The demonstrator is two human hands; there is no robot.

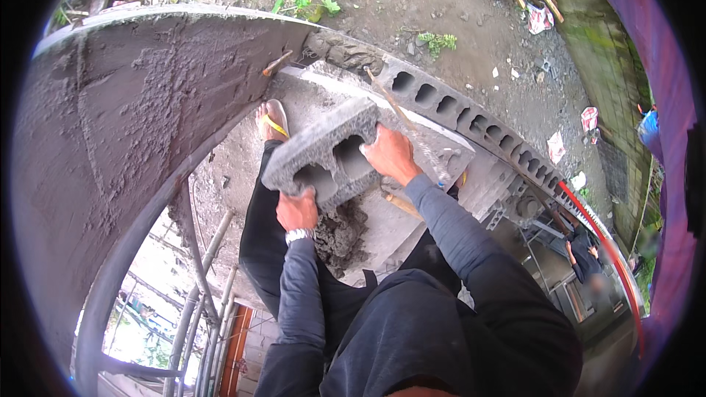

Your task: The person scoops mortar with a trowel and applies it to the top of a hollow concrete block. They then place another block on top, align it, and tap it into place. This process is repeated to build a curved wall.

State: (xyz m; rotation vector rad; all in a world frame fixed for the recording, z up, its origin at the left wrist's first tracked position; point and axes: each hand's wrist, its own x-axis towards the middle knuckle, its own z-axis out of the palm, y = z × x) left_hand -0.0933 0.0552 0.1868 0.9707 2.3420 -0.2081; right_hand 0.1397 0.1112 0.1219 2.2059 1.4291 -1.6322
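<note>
A grey hollow concrete block (320, 140) is held up tilted between my two hands. My left hand (298, 211) grips its lower left end, the fingers hooked into one hollow. Around the upper right end, my right hand (393, 154) is closed, with fingers in the other hollow. Beneath the block lies a heap of wet mortar (342, 239), partly hidden by it. Close to the mortar a wooden handle (403, 206) shows; the tool it belongs to cannot be made out. Ahead and to the right runs a course of hollow blocks (413, 88), hollows facing up.
A rough plastered wall (147, 95) curves along the left. A thin stick (393, 99) leans near the block course. My sandalled foot (273, 119) stands by the wall. Beyond lie dirt ground (471, 15) and litter. At lower right another person (585, 259) is below.
</note>
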